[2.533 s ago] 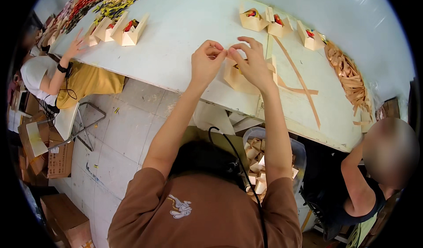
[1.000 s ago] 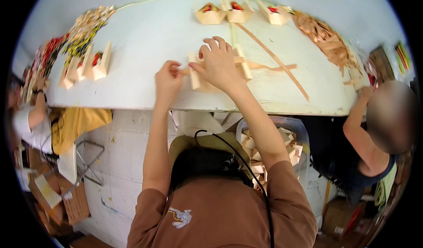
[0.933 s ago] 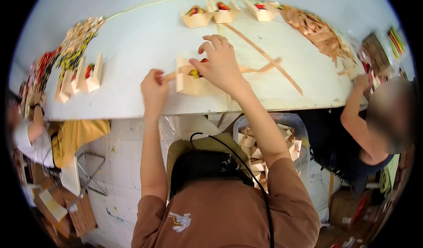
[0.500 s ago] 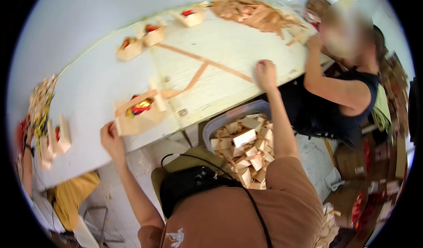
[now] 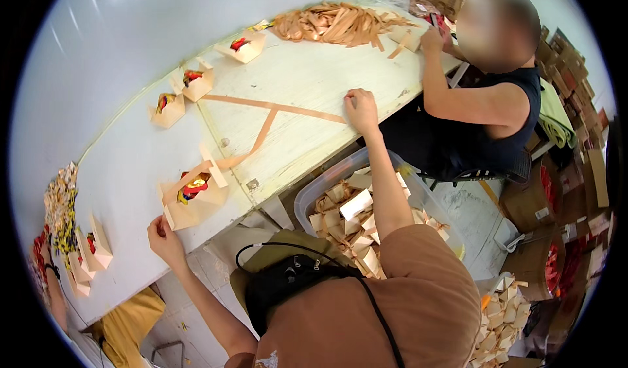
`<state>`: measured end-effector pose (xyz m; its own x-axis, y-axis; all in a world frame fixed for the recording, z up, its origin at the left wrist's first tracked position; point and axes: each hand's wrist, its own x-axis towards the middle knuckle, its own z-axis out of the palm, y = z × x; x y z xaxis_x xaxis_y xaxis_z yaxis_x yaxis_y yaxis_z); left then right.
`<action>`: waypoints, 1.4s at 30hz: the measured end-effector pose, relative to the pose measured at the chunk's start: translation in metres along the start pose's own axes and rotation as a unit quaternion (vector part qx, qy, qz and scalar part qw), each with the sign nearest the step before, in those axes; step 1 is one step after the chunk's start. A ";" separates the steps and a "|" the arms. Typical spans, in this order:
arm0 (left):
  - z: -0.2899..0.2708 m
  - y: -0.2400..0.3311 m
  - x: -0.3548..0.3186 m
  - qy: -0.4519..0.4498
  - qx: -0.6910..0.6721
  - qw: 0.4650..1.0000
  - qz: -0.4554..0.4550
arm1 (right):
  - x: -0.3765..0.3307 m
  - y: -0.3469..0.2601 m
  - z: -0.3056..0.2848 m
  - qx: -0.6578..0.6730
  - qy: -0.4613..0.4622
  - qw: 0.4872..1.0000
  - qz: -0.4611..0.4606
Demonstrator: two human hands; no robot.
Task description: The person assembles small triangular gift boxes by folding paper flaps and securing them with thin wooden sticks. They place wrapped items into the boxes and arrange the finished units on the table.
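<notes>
The open cream box [image 5: 196, 211] is stood upright on the counter [image 5: 131, 165], seemingly to cradle its shiny wrapped pieces [image 5: 195, 183], with the left hand's [image 5: 167, 242] fingers curled beside its corner, the right hand's [image 5: 364, 113] near a tan ribbon's [image 5: 309, 111] end, any grasp being unclear.

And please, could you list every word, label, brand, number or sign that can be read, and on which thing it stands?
No text can be read.
White label on the cardboard box at right: too small.
Pale print on the brown shirt: cut off and blurred.
Open paper box by the left hand: no writing visible.
</notes>
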<state>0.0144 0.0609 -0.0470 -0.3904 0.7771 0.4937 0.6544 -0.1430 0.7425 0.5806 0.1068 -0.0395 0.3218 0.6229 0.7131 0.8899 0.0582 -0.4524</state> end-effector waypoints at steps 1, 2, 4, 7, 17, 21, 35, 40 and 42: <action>0.000 0.000 0.001 0.000 0.002 1.000 -0.001 | -0.001 0.001 0.000 0.008 0.006 1.000 0.007; 0.001 0.000 0.001 -0.001 0.004 1.000 -0.002 | -0.001 0.001 0.001 0.015 0.012 1.000 0.014; -0.001 -0.007 0.002 0.000 -0.006 1.000 0.015 | -0.001 -0.004 0.004 0.026 0.026 0.999 0.032; -0.001 -0.013 0.006 0.001 0.017 1.000 0.023 | 0.001 -0.008 0.000 0.046 0.015 0.997 0.064; 0.001 -0.014 0.006 0.008 -0.001 0.999 0.040 | -0.001 -0.011 -0.003 0.067 0.031 0.994 0.076; 0.000 -0.013 0.004 0.002 0.002 1.000 0.026 | 0.000 -0.010 -0.006 0.064 0.020 0.994 0.091; 0.001 -0.010 0.001 -0.005 -0.005 0.999 0.034 | 0.002 0.005 -0.002 0.101 0.062 0.986 0.120; 0.000 -0.007 0.004 0.001 -0.024 0.999 0.032 | -0.002 -0.009 -0.004 0.060 0.055 0.989 0.122; -0.004 -0.018 0.004 0.015 -0.008 0.999 0.040 | 0.006 -0.005 -0.004 0.082 0.044 0.984 0.153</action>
<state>-0.0011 0.0643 -0.0565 -0.3562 0.7442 0.5650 0.6737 -0.2144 0.7072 0.5793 0.1072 -0.0315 0.5997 0.5615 0.5702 0.6854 0.0073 -0.7281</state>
